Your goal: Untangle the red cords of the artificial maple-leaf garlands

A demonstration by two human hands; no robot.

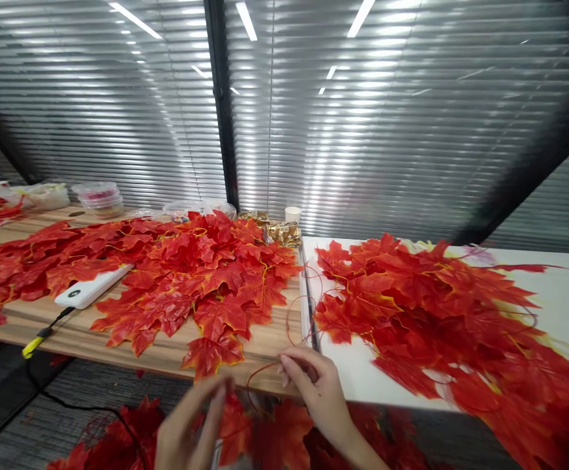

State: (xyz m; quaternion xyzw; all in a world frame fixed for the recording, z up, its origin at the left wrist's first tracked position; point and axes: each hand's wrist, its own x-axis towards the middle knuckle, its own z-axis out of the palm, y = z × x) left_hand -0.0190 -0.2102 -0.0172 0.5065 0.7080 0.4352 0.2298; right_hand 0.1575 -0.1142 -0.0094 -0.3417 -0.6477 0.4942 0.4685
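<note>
My right hand (316, 388) is at the table's front edge, thumb and fingertips pinched together on a thin red string (260, 371). The string loops up behind the hand and also runs left, in front of the edge. My left hand (191, 424) is lower and to the left, blurred by motion. Its thumb and forefinger come together near a red patch; what they hold cannot be made out. Between and below the hands hang red artificial maple leaves (287, 434), partly hidden by the hands.
Leaf garlands cover the wooden table (265, 346); another leaf pile (412, 307) lies on the white table (357, 378) at right. A white power bank (93, 287) has a black cable (69, 403) hanging down. Behind stand plastic tubs (98, 199), gold wrappers (284, 235) and a paper cup (293, 214).
</note>
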